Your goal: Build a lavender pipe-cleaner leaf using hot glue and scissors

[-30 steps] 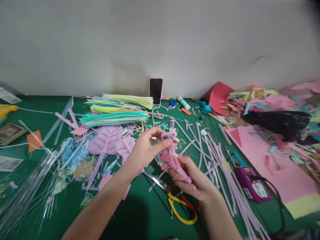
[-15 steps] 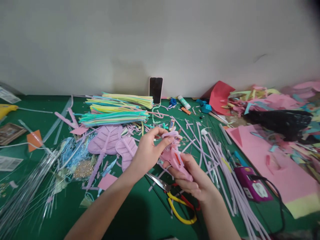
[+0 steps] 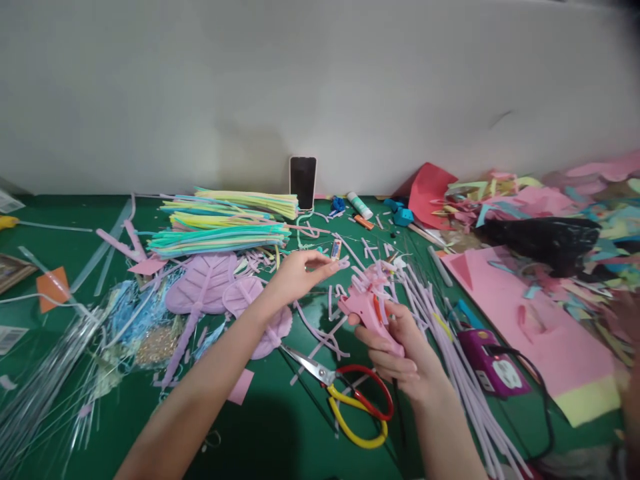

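Note:
My right hand [image 3: 395, 350] is wrapped round the handle of a pink hot glue gun [image 3: 371, 313]. Short lilac pieces [image 3: 371, 277] show at the gun's upper end; whether they touch it I cannot tell. To the left, my left hand [image 3: 306, 272] pinches a small curled piece of lilac pipe cleaner [image 3: 344, 263] between thumb and finger, apart from the gun. Below both hands lie scissors [image 3: 320, 371] with one red and one yellow handle. Lilac leaf shapes [image 3: 203, 283] of pipe cleaner rest beside my left forearm.
Bundles of coloured pipe cleaners [image 3: 220, 237] lie at the back left. A phone [image 3: 303, 181] leans on the wall. On the right are long lilac pipe cleaners [image 3: 463, 377], a purple box with a cable [image 3: 493, 363] and pink paper [image 3: 540, 333]. Silvery strands [image 3: 50, 380] spread at left.
My left hand has drawn away leftward from the glue gun with the lilac piece. The gun has moved slightly right in my right hand. The view has shifted a little.

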Demonstrator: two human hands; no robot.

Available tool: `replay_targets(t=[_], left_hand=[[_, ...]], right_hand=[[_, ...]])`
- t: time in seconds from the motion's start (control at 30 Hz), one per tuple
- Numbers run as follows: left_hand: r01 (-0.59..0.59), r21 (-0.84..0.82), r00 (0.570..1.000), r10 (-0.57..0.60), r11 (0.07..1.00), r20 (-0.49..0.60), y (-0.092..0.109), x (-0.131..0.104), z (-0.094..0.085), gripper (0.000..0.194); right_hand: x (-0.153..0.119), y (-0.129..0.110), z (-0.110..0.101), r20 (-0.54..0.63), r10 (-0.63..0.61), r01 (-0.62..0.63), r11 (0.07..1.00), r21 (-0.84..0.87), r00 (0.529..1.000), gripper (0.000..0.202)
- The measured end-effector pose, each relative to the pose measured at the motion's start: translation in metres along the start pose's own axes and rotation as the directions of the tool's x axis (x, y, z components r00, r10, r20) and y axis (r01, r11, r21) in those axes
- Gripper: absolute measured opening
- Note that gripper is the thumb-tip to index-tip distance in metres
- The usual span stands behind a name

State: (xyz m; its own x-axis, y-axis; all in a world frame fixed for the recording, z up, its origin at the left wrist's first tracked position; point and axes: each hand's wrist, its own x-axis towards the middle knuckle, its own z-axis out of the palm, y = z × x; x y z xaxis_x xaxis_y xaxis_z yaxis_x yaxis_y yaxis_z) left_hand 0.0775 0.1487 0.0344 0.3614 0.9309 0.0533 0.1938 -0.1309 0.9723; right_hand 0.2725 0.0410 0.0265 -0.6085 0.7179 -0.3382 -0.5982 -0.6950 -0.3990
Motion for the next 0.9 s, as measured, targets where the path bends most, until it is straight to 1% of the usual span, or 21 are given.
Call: replay_targets(t=[0.03,0.07,0.13,0.23,0.3,0.37,0.43,0.53,0.63,0.7,0.8,0.87,0.9], left_hand=[[0.005,-0.044,1.0,-0.005,0.999,0.011,-0.001,0.003,0.002,0.02],[0.02,-0.09,1.0,-0.02,0.996,-0.002,-0.001,0.004,0.003,0.021],[0.068,-0.171,0.996,-0.076,0.983,-0.039,0.001,0.004,0.005,0.022],[0.128,-0.246,0.988,-0.145,0.961,-0.052,0.001,0.002,0.006,0.029],[0.115,-0.258,0.99,-0.133,0.959,-0.053,-0.001,0.004,0.006,0.031],[0.074,-0.266,0.994,-0.091,0.961,-0.053,-0.005,0.007,0.007,0.026],[0.058,-0.31,0.997,-0.073,0.949,-0.038,-0.009,0.01,0.008,0.022],[0.101,-0.426,0.993,-0.115,0.899,-0.006,-0.012,0.01,0.011,0.022],[0.13,-0.477,0.99,-0.139,0.869,0.016,-0.015,0.008,0.012,0.023],[0.124,-0.454,0.992,-0.127,0.882,0.024,-0.018,0.008,0.013,0.024],[0.053,-0.274,0.997,-0.066,0.96,-0.04,-0.025,0.014,0.016,0.027],[0.016,-0.157,0.996,-0.03,0.987,-0.085,-0.028,0.019,0.019,0.028],[0.009,-0.128,0.995,-0.021,0.992,-0.093,-0.027,0.021,0.02,0.029]], right_hand=[[-0.002,-0.001,-0.002,-0.002,-0.008,0.008,1.0,-0.006,1.0,0.042],[-0.004,-0.002,-0.004,-0.004,-0.019,0.019,1.0,-0.012,1.0,0.043],[-0.007,-0.003,-0.007,-0.009,-0.037,0.037,0.999,-0.02,0.999,0.043],[-0.011,-0.005,-0.011,-0.018,-0.054,0.054,0.999,-0.006,0.998,0.043],[-0.011,-0.006,-0.012,-0.03,-0.057,0.058,0.998,0.014,0.998,0.043],[-0.01,-0.006,-0.013,-0.04,-0.054,0.055,0.998,0.026,0.998,0.043],[-0.009,-0.006,-0.014,-0.034,-0.051,0.052,0.998,0.028,0.998,0.043],[-0.009,-0.006,-0.016,0.007,-0.051,0.05,0.998,0.043,0.999,0.042],[-0.009,-0.006,-0.019,0.024,-0.053,0.051,0.997,0.053,0.998,0.042],[-0.009,-0.006,-0.019,0.02,-0.054,0.053,0.997,0.048,0.998,0.043],[-0.008,-0.007,-0.018,0.013,-0.053,0.052,0.998,0.04,0.999,0.043],[-0.008,-0.007,-0.016,0.006,-0.051,0.051,0.998,0.036,0.999,0.042],[-0.007,-0.006,-0.015,0.0,-0.051,0.051,0.998,0.034,0.999,0.042]])
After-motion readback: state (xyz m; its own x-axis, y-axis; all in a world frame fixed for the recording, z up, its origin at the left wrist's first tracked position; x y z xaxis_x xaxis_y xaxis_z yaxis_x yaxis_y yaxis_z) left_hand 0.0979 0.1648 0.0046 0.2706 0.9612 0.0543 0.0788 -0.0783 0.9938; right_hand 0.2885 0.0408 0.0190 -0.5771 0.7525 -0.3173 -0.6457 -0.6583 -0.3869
